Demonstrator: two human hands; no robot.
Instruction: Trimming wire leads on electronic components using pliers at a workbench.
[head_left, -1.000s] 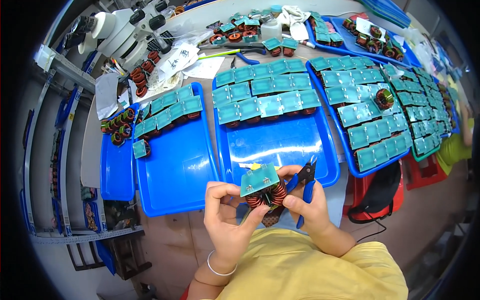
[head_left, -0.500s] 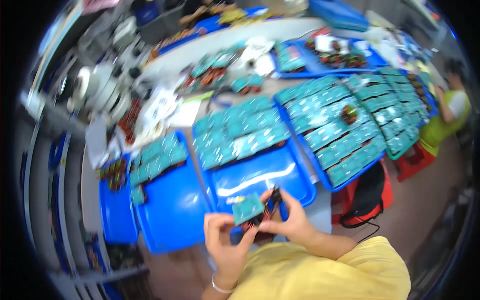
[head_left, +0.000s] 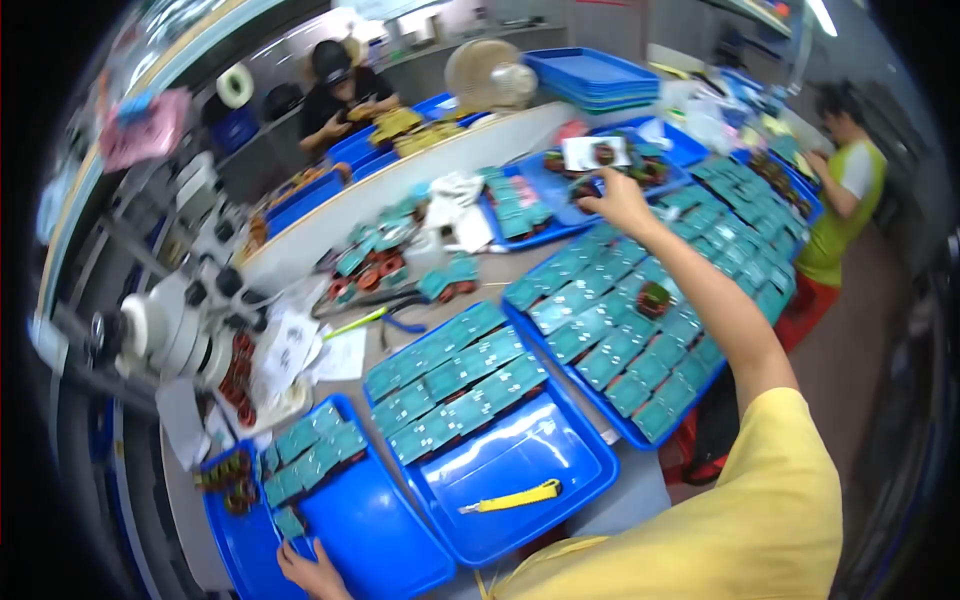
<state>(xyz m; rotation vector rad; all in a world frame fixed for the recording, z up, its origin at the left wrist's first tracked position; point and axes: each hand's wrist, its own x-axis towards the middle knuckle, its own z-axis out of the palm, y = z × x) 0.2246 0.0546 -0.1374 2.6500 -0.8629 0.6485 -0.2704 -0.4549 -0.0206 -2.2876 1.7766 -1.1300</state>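
Note:
My left hand (head_left: 312, 572) is low over the left blue tray (head_left: 380, 510), its thumb and index finger apart. Its fingertips are at the near edge of a single teal-topped module (head_left: 290, 522); whether they press on it I cannot tell. My right arm stretches far forward, and the right hand (head_left: 615, 200) is bent down into a far blue tray (head_left: 545, 172) among dark parts with reddish coils (head_left: 650, 172). Its fingers are closed together there, and what they hold is hidden. A yellow utility knife (head_left: 512, 497) lies in the middle blue tray (head_left: 470, 540), in front of rows of teal modules (head_left: 455, 385).
A larger tray of teal modules (head_left: 620, 330) lies under my right arm, a loose coil part (head_left: 653, 299) on top. Loose modules (head_left: 375, 255), pliers (head_left: 405, 325) and papers (head_left: 340, 355) lie behind. Two people work beyond: one across the partition (head_left: 350, 180), one at right (head_left: 850, 190).
My hands have parted: the left went to the left tray, the right far forward. The module and black tool between them are gone from there. The view has shifted, and the yellow knife shows fully.

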